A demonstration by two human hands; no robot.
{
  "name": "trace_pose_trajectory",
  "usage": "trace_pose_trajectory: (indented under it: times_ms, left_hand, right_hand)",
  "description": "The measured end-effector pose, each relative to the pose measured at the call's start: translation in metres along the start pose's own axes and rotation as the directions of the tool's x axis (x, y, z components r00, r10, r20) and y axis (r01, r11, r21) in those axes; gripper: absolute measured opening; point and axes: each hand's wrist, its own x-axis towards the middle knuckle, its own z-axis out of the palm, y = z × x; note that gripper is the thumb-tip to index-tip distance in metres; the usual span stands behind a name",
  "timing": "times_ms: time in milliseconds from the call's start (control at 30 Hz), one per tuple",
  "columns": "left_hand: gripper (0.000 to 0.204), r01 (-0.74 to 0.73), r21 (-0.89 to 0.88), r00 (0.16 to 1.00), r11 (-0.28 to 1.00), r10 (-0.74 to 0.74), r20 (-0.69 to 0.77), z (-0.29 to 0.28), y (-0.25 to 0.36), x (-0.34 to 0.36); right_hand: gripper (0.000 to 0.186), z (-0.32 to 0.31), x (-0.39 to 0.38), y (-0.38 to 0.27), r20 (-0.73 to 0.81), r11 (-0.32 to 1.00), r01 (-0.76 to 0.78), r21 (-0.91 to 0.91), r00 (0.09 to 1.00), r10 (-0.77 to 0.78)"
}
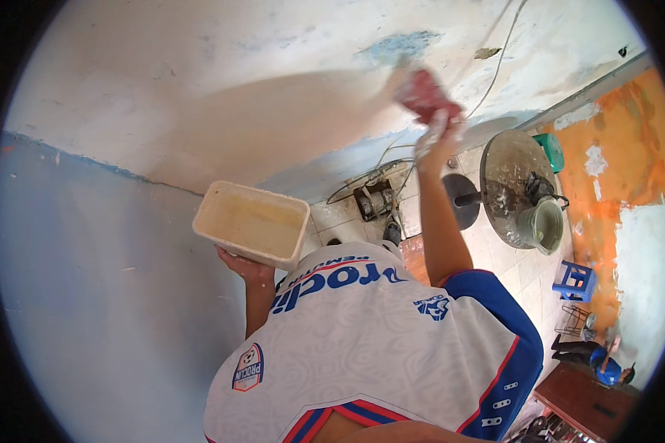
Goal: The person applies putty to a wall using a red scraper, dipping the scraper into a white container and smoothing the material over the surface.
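Observation:
My left hand (247,267) supports a cream rectangular plastic tub (257,255) from beneath, fingers curled under its base. Inside the tub lies a shallow pale, watery liquid. Raised toward the whitish wall (295,44), my right hand (437,140) grips a wide red paintbrush (425,97), smeared by motion. White splashes mark the brush and my fingers. The brush's tip is at or close to the wall, below a patch of exposed blue paint (403,46); contact cannot be made out.
A light blue wall (89,244) meets the whitish one at left. Below stand a motor-like machine (377,199) with cables and a round spattered table (499,170) holding a bucket (545,225). Farther right are a blue stool (575,282) and a person in blue (607,367).

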Motion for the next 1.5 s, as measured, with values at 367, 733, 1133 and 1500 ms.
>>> trace_pose_trajectory:
  times_ms: [367,733,1133,1500]
  left_hand:
    - [0.068,-0.052,-0.052,0.994,0.997,0.057,0.092,0.001,0.004,0.010]
    - [0.068,0.001,-0.061,0.988,0.998,0.009,0.156,0.001,0.009,0.011]
    - [0.067,0.018,-0.081,0.988,0.997,-0.006,0.153,-0.005,0.011,0.011]
    - [0.068,-0.034,-0.057,0.986,0.998,0.043,0.162,-0.017,0.018,0.004]
  right_hand:
    - [0.038,-0.014,0.034,0.013,-0.237,0.984,-0.009,0.178,0.970,0.052]
    - [0.029,0.011,0.094,-0.023,-0.044,0.988,0.153,-0.013,0.987,-0.153]
    - [0.027,0.023,0.091,-0.017,0.058,0.974,0.225,0.007,0.973,-0.225]
    - [0.025,0.026,0.063,-0.011,0.257,0.984,0.016,0.178,0.964,-0.062]
